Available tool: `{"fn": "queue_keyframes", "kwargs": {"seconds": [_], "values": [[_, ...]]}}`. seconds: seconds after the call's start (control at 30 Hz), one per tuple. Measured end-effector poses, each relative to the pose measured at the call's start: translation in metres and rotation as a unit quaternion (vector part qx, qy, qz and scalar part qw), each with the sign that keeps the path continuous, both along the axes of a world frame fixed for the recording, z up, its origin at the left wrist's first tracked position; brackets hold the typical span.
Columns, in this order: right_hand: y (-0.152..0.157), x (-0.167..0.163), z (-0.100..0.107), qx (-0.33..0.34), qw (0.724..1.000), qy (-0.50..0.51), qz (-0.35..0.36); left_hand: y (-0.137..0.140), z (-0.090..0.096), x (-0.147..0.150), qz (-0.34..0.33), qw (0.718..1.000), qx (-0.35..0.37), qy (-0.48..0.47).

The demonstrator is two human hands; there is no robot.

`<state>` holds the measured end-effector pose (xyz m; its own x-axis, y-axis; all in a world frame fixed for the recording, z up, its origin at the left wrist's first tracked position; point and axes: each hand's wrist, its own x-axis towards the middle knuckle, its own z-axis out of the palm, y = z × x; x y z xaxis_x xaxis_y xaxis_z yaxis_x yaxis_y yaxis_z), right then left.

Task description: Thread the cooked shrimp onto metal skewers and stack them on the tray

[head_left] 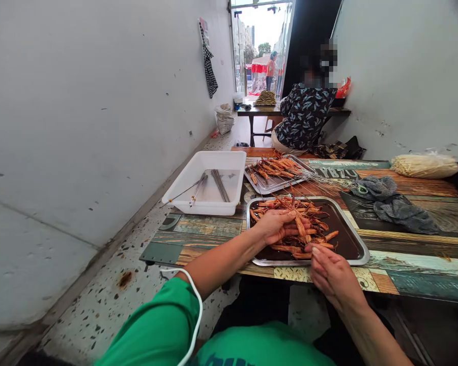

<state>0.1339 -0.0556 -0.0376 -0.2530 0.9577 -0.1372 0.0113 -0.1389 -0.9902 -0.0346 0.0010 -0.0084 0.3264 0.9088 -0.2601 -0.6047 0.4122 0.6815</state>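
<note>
Tray (pixel 278 263) of dark liquid and orange food pieces (pixel 293 249) is my landmark. Over it, I see the left hand (pixel 277 226) closed around one piece (pixel 299 226); at its near edge, the right hand (pixel 330 272) has thumb and fingers pinched together, on what I cannot tell. Behind it, a second tray (pixel 269 187) bears more pieces; to its left, skewers (pixel 219 185) lie in a tub (pixel 213 209). I judge the step as working pieces singly, the next move calling for a firm left hold and fine right fingertips
</note>
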Motion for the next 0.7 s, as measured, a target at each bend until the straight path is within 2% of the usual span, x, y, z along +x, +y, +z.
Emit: {"fn": "queue_keyframes", "kwargs": {"seconds": [0.2,0.27,0.33,0.4,0.47,0.57,0.7], "values": [[0.003,0.002,0.008,-0.062,0.994,0.067,0.062,0.002,-0.001,0.001,0.013,1.000,-0.008,0.004],[-0.001,0.012,0.009,-0.068,0.994,0.048,0.071,0.003,0.000,0.001,0.022,1.000,-0.003,0.000],[-0.007,0.027,0.006,-0.053,0.995,-0.016,0.077,0.003,0.000,0.001,0.040,0.999,0.007,-0.001],[-0.014,0.045,0.001,0.004,0.992,-0.109,0.058,0.003,0.001,0.001,0.048,0.999,0.014,0.004],[-0.021,0.061,-0.004,0.106,0.974,-0.198,0.007,0.001,0.002,0.002,0.031,0.999,0.007,0.010],[-0.026,0.082,-0.008,0.230,0.921,-0.311,-0.045,-0.003,0.005,0.005,0.013,1.000,-0.015,0.024],[-0.018,0.106,-0.008,0.329,0.857,-0.391,-0.068,-0.006,0.009,0.004,0.028,0.999,-0.005,0.043]]}}
